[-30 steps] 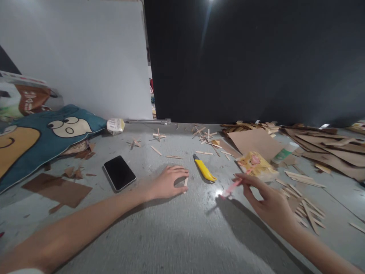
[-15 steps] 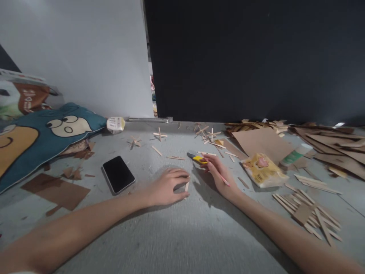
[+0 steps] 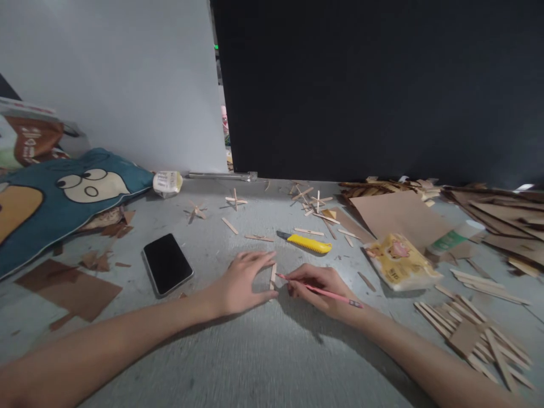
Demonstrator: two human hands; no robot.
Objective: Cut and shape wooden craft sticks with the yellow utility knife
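With its thumb and fingertips at the two ends, my left hand (image 3: 244,284) holds a short wooden craft stick (image 3: 273,275) down on the grey table. In my right hand (image 3: 319,286) is a slim pink pencil (image 3: 335,296), gripped as for writing. The pencil's tip is at the right side of the stick; I cannot tell whether it touches. Just beyond both hands lies a yellow utility knife (image 3: 309,243) with a dark front end. Single craft sticks (image 3: 259,238) lie beside it, and small crossed-stick pieces (image 3: 236,200) stand farther back.
A black phone (image 3: 167,264) lies to the left, near cardboard scraps (image 3: 72,286) and a blue cushion (image 3: 96,187). On the right are a yellow tissue pack (image 3: 402,263), a glue stick (image 3: 455,237), cardboard sheets (image 3: 391,212) and a pile of craft sticks (image 3: 497,345). Panels rise behind.
My right hand has let go of the utility knife, which stays on the table. It has come nearer and left, bringing the pencil's tip to the stick. My left hand still holds the stick.
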